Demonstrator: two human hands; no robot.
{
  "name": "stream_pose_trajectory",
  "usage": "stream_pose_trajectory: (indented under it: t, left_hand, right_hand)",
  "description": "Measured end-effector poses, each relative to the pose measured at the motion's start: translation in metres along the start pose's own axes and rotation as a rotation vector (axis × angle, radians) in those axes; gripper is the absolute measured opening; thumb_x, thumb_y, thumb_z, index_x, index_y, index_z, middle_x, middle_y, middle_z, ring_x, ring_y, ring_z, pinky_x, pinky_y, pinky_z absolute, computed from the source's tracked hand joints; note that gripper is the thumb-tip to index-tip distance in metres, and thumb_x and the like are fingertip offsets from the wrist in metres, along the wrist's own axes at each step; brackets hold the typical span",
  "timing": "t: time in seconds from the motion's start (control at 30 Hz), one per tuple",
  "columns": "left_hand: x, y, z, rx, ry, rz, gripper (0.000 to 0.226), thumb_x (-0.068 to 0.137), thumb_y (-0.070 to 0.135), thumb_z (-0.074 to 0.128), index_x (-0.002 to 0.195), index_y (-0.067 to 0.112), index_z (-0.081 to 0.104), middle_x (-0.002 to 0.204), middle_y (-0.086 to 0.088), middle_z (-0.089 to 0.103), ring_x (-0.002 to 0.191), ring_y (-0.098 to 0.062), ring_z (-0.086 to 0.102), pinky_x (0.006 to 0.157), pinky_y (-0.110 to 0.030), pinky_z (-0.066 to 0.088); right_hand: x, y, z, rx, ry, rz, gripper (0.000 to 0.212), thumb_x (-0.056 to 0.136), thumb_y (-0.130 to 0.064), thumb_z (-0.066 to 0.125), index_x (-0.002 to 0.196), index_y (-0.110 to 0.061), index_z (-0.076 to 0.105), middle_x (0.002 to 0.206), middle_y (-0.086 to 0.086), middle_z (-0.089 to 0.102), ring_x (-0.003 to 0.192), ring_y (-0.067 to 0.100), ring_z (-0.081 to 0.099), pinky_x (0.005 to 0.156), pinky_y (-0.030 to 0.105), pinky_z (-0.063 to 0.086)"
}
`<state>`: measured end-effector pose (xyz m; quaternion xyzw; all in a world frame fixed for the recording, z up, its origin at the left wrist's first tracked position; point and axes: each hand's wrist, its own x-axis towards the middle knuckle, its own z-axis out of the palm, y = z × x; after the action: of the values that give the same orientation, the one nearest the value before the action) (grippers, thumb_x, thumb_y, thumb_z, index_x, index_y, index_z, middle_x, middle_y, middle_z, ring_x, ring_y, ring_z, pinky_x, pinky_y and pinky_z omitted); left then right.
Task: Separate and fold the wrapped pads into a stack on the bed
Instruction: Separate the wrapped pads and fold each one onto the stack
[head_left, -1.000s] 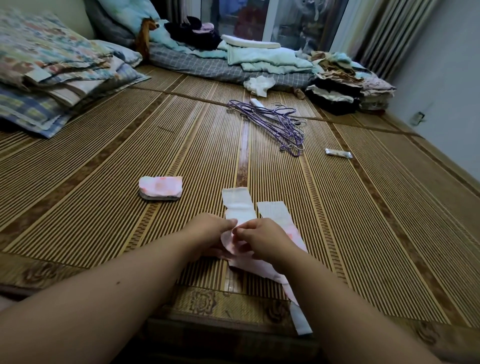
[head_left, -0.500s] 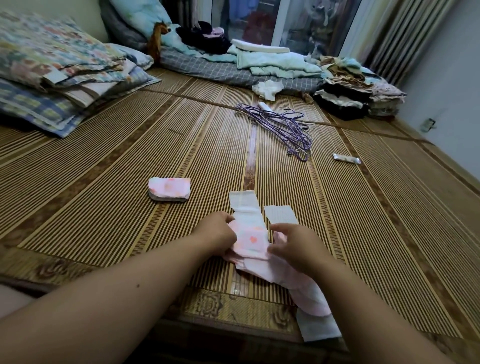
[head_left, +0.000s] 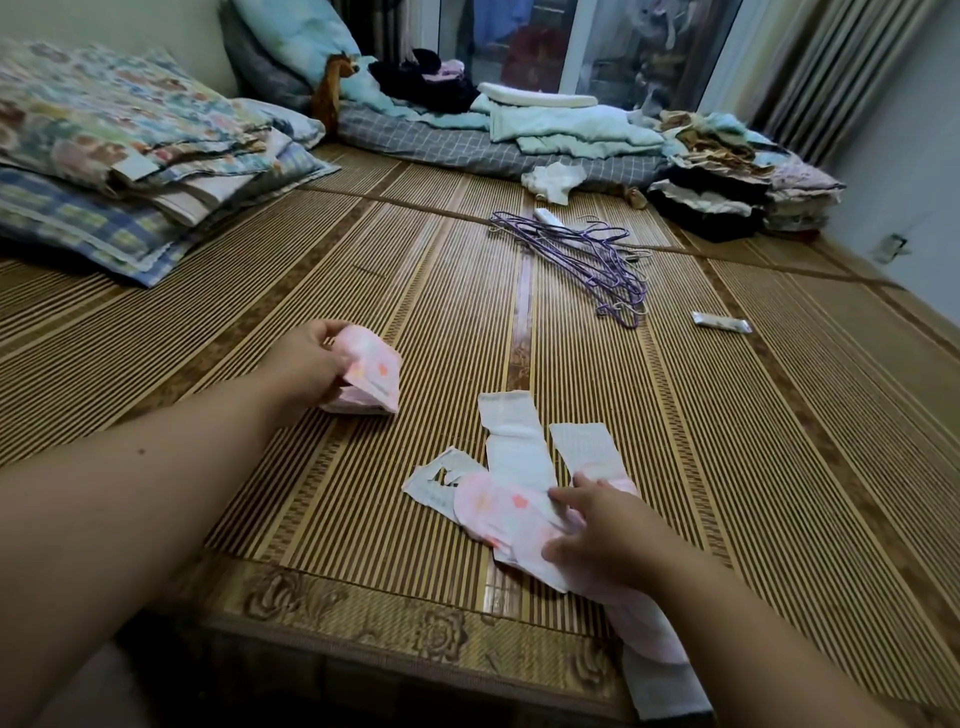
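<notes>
On my feed the left hand (head_left: 306, 364) gripped a folded pad (head_left: 371, 374), pink with small flower prints. Its fingers (head_left: 324, 330) curled over the far edge and the thumb sat on the near side. That pad was tilted and sat well to the near left of the hangers (head_left: 582, 260), a purple tangle lying on the bed (head_left: 727, 415). Right below it I could make out the stack (head_left: 353, 408), flat on the bamboo mat. I could not tell whether the held pad touched the stack.

The right hand (head_left: 597, 530) lay nearer me than the hangers and almost straight below them in the view. Its fingers (head_left: 569, 496) were spread and fairly straight, resting on the unfolded pads (head_left: 514, 514) without gripping them. Those pads were still joined in a strip: three pale ends fanned out toward the hangers, and the pink tail ran off the near edge of the bed under the right forearm.

A small packet (head_left: 722, 322) lay just to the right of the hangers. Folded bedding (head_left: 130, 145) was piled far to their left, and folded clothes (head_left: 727, 171) sat beyond them to the right.
</notes>
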<state>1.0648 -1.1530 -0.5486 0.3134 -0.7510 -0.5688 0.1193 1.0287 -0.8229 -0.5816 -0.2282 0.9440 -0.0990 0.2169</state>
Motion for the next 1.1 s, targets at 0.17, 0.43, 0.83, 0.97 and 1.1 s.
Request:
stream_pose_trajectory:
  t: [0.17,0.43,0.83,0.97,1.1]
  left_hand:
    - [0.021,-0.013,-0.002,0.162,0.037,-0.084,0.045,0.089,-0.005,0.046,0.128,0.017,0.052,0.114,-0.012,0.057,0.087,-0.026,0.061,0.055,-0.033,0.054]
    - [0.026,-0.019,0.004,0.356,0.161,-0.153,0.041,0.092,0.001,0.046,0.131,0.013,0.051,0.126,-0.017,0.055,0.095,-0.032,0.059,0.071,-0.041,0.057]
    - [-0.056,0.008,0.056,0.518,-0.137,0.272,0.044,0.082,0.026,0.069,0.124,0.029,0.055,0.130,-0.008,0.052,0.078,-0.013,0.059,0.060,-0.027,0.053]
    - [-0.109,-0.001,0.098,0.652,-0.561,0.523,0.048,0.074,0.040,0.073,0.119,0.036,0.058,0.130,0.009,0.056,0.108,-0.004,0.050,0.087,-0.024,0.040]
    - [-0.130,-0.014,0.120,0.881,-0.690,0.645,0.051,0.072,0.051,0.070,0.119,0.036,0.059,0.128,0.013,0.057,0.117,-0.008,0.046,0.100,-0.038,0.038]
  right_hand:
    - [0.000,0.000,0.001,0.020,0.000,0.010,0.069,0.076,-0.046,0.070,0.139,-0.035,0.043,0.161,-0.001,0.012,0.147,0.025,0.008,0.114,0.042,0.018]
    - [0.001,0.000,0.002,0.012,-0.010,0.010,0.064,0.077,-0.046,0.069,0.136,-0.035,0.047,0.161,0.000,0.012,0.147,0.026,0.008,0.114,0.045,0.018]
    - [-0.014,0.005,-0.008,0.339,0.123,-0.001,0.062,0.079,-0.038,0.072,0.136,-0.031,0.048,0.147,0.004,0.046,0.130,0.020,0.046,0.103,0.036,0.038]
    - [-0.035,0.019,-0.012,0.394,0.285,-0.011,0.040,0.076,-0.040,0.075,0.115,-0.036,0.065,0.128,-0.008,0.062,0.109,0.005,0.056,0.083,0.024,0.044]
    - [-0.053,0.018,0.001,0.189,0.069,-0.166,0.043,0.069,-0.052,0.074,0.109,-0.036,0.067,0.118,-0.016,0.061,0.099,-0.005,0.050,0.084,0.019,0.042]
